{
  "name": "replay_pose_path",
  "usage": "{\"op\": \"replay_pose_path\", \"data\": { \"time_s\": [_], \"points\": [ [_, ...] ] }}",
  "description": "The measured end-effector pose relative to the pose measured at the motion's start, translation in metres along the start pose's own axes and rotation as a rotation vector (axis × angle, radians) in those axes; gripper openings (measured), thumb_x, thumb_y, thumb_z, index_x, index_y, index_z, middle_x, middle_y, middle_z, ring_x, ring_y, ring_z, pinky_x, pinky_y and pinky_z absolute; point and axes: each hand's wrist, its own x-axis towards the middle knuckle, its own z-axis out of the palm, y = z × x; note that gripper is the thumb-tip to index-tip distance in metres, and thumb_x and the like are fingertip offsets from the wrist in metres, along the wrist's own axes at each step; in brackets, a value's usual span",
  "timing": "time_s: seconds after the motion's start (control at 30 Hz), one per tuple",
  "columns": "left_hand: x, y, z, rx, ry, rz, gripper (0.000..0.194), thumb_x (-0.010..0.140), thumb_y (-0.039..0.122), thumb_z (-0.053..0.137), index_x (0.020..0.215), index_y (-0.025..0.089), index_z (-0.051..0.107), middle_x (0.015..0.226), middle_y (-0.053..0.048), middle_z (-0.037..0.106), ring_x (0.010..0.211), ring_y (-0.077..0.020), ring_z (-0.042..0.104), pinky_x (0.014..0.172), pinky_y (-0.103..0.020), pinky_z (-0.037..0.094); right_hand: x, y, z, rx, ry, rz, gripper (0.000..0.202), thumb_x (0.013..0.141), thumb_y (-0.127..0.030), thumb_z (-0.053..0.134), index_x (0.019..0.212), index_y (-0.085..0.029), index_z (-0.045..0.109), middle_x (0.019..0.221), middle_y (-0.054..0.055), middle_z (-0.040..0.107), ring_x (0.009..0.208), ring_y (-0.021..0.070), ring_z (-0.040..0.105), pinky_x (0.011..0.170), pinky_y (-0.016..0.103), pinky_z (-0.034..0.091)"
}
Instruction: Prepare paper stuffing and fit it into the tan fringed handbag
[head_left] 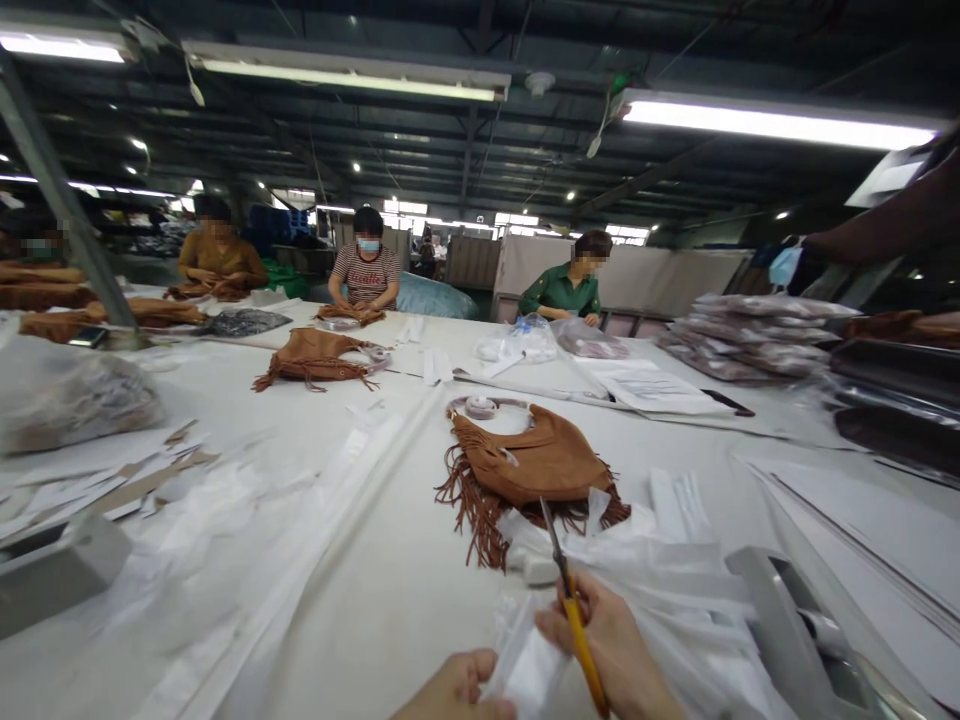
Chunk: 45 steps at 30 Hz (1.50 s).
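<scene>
A wide white table [367, 580] fills the near and middle part of the scene. At the near edge, the right hand [611, 640] has its fingers closed around scissors [576, 630] with yellow handles, and the blades point to the far side. Its thumb and finger also touch a white packet [529, 665]. The left hand [457, 690] has curled fingers at the left side of this packet; I cannot tell if they pinch it. Just beyond lies a brown fringed bag [555, 455], with crumpled clear plastic [660, 570] at its near right side.

On the left, paper and cardboard scraps [142, 480] are spread near a grey device [64, 575]. Farther away lies a second brown bag [319, 355]. On the right there are printed sheets [656, 385] and a pile of wrapped parcels [750, 335].

At the far side, persons in a mustard top [217, 260], a striped shirt [369, 270] and a green shirt [566, 295] are at the table. Above, long bright lamps [772, 120] hang under a dark ceiling [427, 140], and a slanted post [71, 200] stands at left.
</scene>
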Motion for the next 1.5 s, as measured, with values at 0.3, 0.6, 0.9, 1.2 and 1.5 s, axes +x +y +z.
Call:
{"op": "replay_pose_path", "data": {
  "time_s": [0.3,0.6,0.9,1.2,1.5],
  "points": [
    [0.109,0.059,0.044,-0.200,0.133,0.048,0.069,0.056,0.075,0.063,0.092,0.019,0.044,0.056,-0.002,0.058,0.046,-0.0195,0.058,0.046,-0.030,0.044,0.107,-0.040,-0.064,-0.189,-0.072,-0.134,0.027,0.057,-0.032,0.071,0.067,-0.020,0.049,0.058,-0.006,0.051,0.054,0.0120,0.046,0.050,0.025,0.036],
    [0.221,0.120,0.032,-0.393,0.500,0.122,0.010,0.079,0.027,0.052,0.076,0.018,0.053,0.047,-0.001,0.052,0.043,-0.0176,0.055,0.043,-0.025,0.039,0.253,-0.031,-0.077,-0.167,-0.076,-0.139,0.036,0.050,-0.033,0.078,0.067,-0.021,0.049,0.057,-0.005,0.056,0.052,0.0124,0.049,0.049,0.025,0.039],
    [0.300,0.097,-0.026,-0.453,0.750,0.085,0.022,0.075,0.037,0.062,0.073,0.016,0.058,0.048,-0.004,0.056,0.052,-0.0211,0.061,0.050,-0.026,0.044,0.342,0.008,-0.037,-0.152,-0.162,-0.049,0.035,0.049,-0.029,0.078,0.072,-0.017,0.055,0.059,-0.001,0.063,0.051,0.0134,0.054,0.050,0.025,0.041],
    [0.318,0.082,-0.038,-0.465,0.816,0.037,0.013,0.073,0.030,0.059,0.075,0.017,0.060,0.059,-0.007,0.061,0.065,-0.0239,0.064,0.059,-0.029,0.046,0.366,0.036,-0.026,-0.198,-0.183,0.014,0.037,0.048,-0.030,0.078,0.070,-0.019,0.051,0.059,-0.002,0.062,0.051,0.0130,0.052,0.049,0.025,0.038],
    [0.328,0.066,-0.040,-0.338,0.759,0.006,0.025,0.083,0.038,0.046,0.087,0.018,0.060,0.061,-0.007,0.058,0.076,-0.0270,0.064,0.067,-0.032,0.046,0.373,0.048,-0.026,-0.227,-0.182,0.050,0.034,0.048,-0.028,0.077,0.070,-0.019,0.053,0.057,-0.002,0.061,0.050,0.0132,0.051,0.048,0.025,0.037]
  ]
}}
